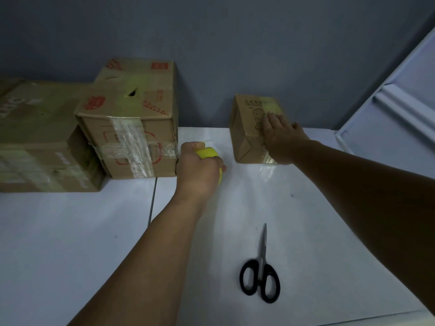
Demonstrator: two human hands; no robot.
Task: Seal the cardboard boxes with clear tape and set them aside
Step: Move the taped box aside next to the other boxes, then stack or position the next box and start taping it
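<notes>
A small cardboard box (247,128) stands on the white table (94,231) at the back right, close to the wall. My right hand (281,137) lies flat on its top with the fingers straight and the thumb spread. My left hand (200,165) grips a yellowish roll of tape (207,152) just left of that box, a little above the table. A taped cardboard box with red print (131,118) sits at the back left, and a larger flat box (35,137) lies beside it at the far left.
Black-handled scissors (260,276) lie shut on the table near the front, blades pointing away from me. A grey wall runs behind the boxes. A white framed panel (388,102) slants at the right edge. A seam splits the table left of centre.
</notes>
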